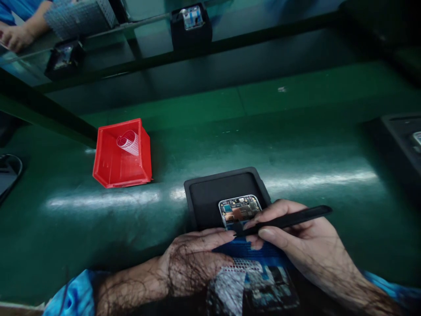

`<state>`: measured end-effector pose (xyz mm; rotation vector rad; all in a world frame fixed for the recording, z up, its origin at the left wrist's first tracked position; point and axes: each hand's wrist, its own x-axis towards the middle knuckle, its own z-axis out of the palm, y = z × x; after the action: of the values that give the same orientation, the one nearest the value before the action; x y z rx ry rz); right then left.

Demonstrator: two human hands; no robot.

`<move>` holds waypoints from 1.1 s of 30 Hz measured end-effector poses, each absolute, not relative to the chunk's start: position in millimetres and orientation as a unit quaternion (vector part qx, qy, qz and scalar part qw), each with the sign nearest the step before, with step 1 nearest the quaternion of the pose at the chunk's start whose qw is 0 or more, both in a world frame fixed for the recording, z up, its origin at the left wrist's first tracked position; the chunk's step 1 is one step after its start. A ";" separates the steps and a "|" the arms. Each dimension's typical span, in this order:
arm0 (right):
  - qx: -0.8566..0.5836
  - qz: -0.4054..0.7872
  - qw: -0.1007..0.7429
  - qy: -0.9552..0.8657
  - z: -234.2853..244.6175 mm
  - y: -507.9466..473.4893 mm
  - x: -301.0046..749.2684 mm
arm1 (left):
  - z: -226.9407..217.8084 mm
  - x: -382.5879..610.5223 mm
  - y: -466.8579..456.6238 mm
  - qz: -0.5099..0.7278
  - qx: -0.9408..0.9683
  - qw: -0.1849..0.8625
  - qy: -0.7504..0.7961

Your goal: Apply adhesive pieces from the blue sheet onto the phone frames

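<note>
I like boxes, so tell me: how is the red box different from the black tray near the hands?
The red box is bright, deep and tipped open toward the camera; the black tray is dark, shallow and lies flat. The red box holds a curled white strip; the black tray carries an opened phone. Both sit on the green table.

Left hand [194,259] — bare, back turned up, forearm entering from the lower left in a blue sleeve, fingers stretched rightward and lying flat, tips meeting those of the other hand. Right hand [305,245] — bare, entering from the lower right, wrist cocked, thumb and forefinger pinched in a pen-like grip on a slim black tweezer-like tool [289,218] that points left.
</note>
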<state>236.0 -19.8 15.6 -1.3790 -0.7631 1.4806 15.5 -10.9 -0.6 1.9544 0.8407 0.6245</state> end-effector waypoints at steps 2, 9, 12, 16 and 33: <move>-0.539 0.619 0.482 -0.306 15.5 -20.8 235.9 | 1.2 16.2 -9.8 0.257 0.794 0.437 0.337; -0.517 0.631 0.493 -0.302 9.3 -20.6 235.9 | 3.9 16.2 -9.1 0.258 0.794 0.444 0.327; -0.510 0.635 0.493 -0.306 11.1 -20.6 236.7 | 3.7 15.4 -7.5 0.271 0.783 0.452 0.329; -0.499 0.630 0.496 -0.327 13.7 -23.2 236.8 | 4.8 13.1 -2.9 0.273 0.782 0.477 0.294; -0.453 0.510 0.457 -0.571 2.3 -40.8 248.4 | 2.6 12.7 -11.7 0.261 0.682 0.621 0.285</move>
<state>248.4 -40.8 2.3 -1.1163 -1.4067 1.2565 12.7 -11.7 2.6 1.5677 0.6554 0.6003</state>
